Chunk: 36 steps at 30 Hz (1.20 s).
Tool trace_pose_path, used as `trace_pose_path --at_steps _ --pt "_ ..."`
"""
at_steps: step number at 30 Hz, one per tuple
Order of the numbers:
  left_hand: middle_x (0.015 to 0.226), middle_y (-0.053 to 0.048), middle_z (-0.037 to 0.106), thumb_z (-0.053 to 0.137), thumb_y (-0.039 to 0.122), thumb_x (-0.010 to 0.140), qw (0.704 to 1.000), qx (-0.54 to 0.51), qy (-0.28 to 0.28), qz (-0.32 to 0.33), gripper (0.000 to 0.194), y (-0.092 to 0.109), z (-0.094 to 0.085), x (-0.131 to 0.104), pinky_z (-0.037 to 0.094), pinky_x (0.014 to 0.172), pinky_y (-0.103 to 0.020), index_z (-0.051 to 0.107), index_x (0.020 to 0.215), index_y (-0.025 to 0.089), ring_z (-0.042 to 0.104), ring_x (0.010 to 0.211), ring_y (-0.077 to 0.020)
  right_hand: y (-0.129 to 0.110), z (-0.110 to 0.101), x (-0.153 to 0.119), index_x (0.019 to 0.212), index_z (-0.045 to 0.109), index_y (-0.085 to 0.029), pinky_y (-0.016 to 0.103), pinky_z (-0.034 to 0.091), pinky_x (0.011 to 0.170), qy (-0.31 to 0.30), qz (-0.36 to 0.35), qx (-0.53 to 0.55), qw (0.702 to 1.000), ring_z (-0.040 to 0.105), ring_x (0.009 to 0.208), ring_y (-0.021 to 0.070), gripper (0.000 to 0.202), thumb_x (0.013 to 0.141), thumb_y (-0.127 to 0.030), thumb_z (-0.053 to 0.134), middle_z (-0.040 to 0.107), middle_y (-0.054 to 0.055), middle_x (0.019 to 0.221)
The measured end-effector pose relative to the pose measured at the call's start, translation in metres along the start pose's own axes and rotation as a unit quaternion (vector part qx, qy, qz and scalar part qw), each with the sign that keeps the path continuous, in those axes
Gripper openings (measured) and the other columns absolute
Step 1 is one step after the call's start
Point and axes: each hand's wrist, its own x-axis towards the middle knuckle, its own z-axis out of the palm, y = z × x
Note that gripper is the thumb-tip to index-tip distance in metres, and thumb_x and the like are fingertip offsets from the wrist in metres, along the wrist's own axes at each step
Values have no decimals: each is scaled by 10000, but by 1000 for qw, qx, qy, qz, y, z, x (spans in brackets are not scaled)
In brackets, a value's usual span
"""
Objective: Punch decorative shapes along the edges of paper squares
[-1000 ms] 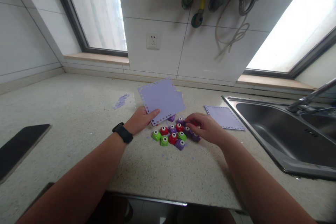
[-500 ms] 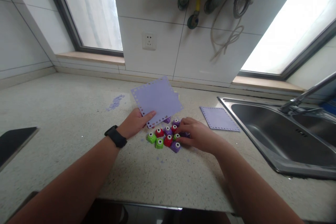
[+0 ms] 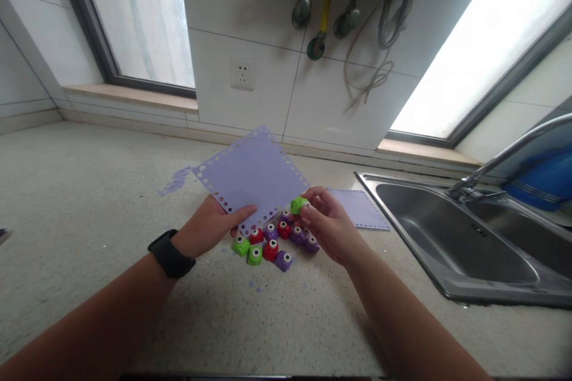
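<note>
My left hand (image 3: 213, 223) pinches the lower left edge of a lavender sheet of paper (image 3: 254, 172), thumb on top, and holds it tilted above the counter. Small shapes are punched along the sheet's borders. Between the thumb and fingers of my right hand (image 3: 325, 217) is a green craft punch (image 3: 298, 205), raised close to the sheet's right corner. Below the hands several more punches stand grouped: a red punch (image 3: 270, 249), a purple punch (image 3: 283, 260) and a green punch (image 3: 255, 255) among them.
A second punched lavender sheet (image 3: 364, 209) lies on the speckled counter (image 3: 201, 321), partly behind my right hand. Lavender paper bits (image 3: 176, 181) are heaped at the left. A steel sink (image 3: 447, 238) with a faucet (image 3: 465, 186) is at the right; a blue object (image 3: 540, 175) stands behind it.
My right hand has picked the green punch out of the group and lifted it beside the sheet. The camera view has shifted; the left hand still holds the sheet.
</note>
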Motion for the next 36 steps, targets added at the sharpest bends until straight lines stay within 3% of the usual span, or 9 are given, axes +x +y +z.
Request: trace_pose_path --at_steps 5,8,11,16,24,30,36 --pt "830 -14 746 765 386 809 999 26 33 12 382 3 1 -3 539 496 -256 680 1122 183 625 568 -150 -1 8 -2 1029 634 -262 324 551 790 9 19 37 999 628 801 150 353 757 -310 854 656 15 956" --pt "1015 -54 780 779 387 797 998 29 44 26 388 3 1 -5 605 668 -300 706 1127 195 718 788 -206 0 12 -3 987 679 -244 349 533 858 -11 33 45 998 635 838 169 311 748 -334 856 679 31 947" --pt "1066 -54 786 784 357 790 998 32 52 32 350 5 2 -6 622 784 -352 725 1103 213 738 887 -240 2 16 -4 1050 688 -264 370 516 894 -24 36 52 998 635 882 187 319 779 -365 825 685 37 982" --pt "1162 -50 767 789 357 784 992 62 83 67 343 7 1 -4 558 1003 -411 744 1108 251 710 1076 -275 3 18 -5 971 701 -269 362 520 821 -27 40 40 998 592 788 177 241 798 -409 793 652 19 889" --pt "1173 -33 755 774 346 797 989 83 96 76 208 9 -1 -4 526 1049 -431 751 996 290 690 1111 -267 5 17 -6 961 707 -270 362 498 787 -27 46 41 998 570 770 172 237 784 -392 806 622 11 875" --pt "919 -44 775 793 392 773 987 101 104 65 216 6 -1 -5 600 904 -437 742 949 277 708 1020 -299 7 19 -5 951 698 -270 337 495 747 -5 43 50 998 559 754 160 249 770 -391 820 620 3 872" --pt "1123 -32 762 784 395 790 984 119 103 84 253 6 -1 -5 520 1059 -452 747 1017 291 684 1095 -290 7 18 -4 937 693 -265 328 495 758 6 41 59 997 575 775 159 249 766 -378 835 637 3 886"
